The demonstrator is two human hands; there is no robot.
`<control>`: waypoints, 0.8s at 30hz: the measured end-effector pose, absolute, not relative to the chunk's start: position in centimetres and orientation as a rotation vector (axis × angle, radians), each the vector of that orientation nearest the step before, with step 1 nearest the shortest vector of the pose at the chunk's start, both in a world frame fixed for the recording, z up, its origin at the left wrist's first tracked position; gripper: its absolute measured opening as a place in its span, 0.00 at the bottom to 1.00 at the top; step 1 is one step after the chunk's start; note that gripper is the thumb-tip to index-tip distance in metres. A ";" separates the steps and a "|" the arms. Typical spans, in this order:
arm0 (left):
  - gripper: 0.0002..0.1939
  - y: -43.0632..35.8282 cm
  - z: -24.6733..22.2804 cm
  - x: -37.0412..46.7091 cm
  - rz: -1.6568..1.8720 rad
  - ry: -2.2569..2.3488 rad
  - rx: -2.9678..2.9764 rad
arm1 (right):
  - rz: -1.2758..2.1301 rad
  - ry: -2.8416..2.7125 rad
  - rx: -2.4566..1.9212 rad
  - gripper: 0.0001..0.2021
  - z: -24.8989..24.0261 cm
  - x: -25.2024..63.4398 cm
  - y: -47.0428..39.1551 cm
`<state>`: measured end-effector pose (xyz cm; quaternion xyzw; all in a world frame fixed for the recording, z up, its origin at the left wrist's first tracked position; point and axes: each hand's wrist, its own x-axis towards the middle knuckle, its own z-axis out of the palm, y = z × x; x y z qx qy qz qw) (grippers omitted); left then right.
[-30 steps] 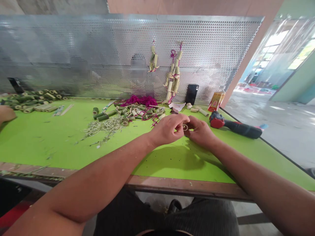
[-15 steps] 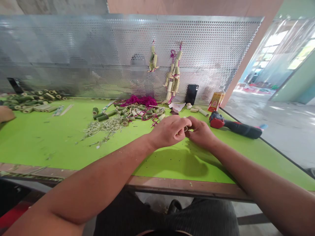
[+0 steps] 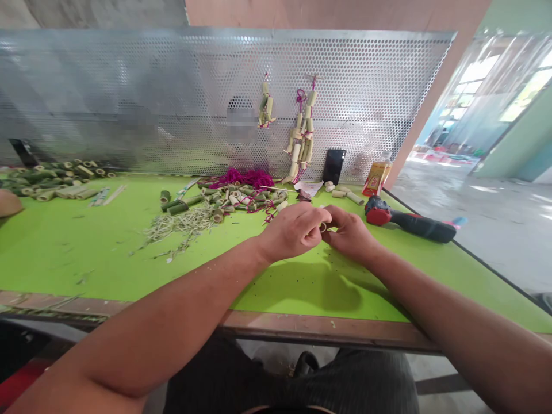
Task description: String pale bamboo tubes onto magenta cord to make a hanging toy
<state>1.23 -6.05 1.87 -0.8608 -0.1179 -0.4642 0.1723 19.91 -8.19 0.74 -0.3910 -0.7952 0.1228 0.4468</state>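
Observation:
My left hand (image 3: 295,229) and my right hand (image 3: 348,231) meet above the green tabletop, fingers closed around a small bamboo piece (image 3: 323,227). Only its pale round end shows between them; the fingers hide the rest. Just beyond my hands lie a white paper scrap (image 3: 309,187) and a loose heap of cut bamboo pieces (image 3: 241,198) with purple cord (image 3: 245,177) behind it. Thin pale bamboo strips (image 3: 183,225) are spread left of my left hand. A red and black power tool (image 3: 409,223) rests to the right of my right hand.
Jointed bamboo figures (image 3: 302,135) hang on the perforated metal panel (image 3: 185,86). A dark phone (image 3: 334,165) leans there, near a bottle with yellow liquid (image 3: 376,174). More bamboo tubes (image 3: 56,178) are piled at far left, beside another person's hand (image 3: 9,204). The table's front edge (image 3: 302,326) runs below my forearms.
The whole view has shifted slightly. My hands stay together on the bamboo piece with almost the same grip. The other person's hand at the left edge has moved a little.

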 end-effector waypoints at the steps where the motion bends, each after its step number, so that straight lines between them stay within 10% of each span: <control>1: 0.14 -6.1 1.9 1.2 -1.321 -0.335 -2.432 | 0.304 -1.968 -0.970 0.05 0.7 19.9 -8.2; 24: 0.10 -6.0 1.8 0.9 -1.214 -0.275 -2.565 | 0.260 -1.968 -1.003 0.06 1.1 19.9 -8.4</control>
